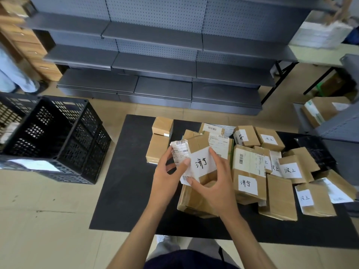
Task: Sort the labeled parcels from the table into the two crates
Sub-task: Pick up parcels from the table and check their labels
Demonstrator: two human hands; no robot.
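I hold the small parcel [196, 158] lifted over the table [124, 171], my left hand [167, 171] pinching its loose shipping slip and my right hand [215, 183] clasping the far edge and underside. It looks light and stiff, best held by its cardboard sides, since the slip may tear. The left crate [56, 136] is cut off, its contents unclear.

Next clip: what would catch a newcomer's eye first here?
Both hands, left hand and right hand, grip a cardboard parcel with a handwritten white label at centre. Right of it, labeled parcels crowd the black table; black crates sit on the floor, left.
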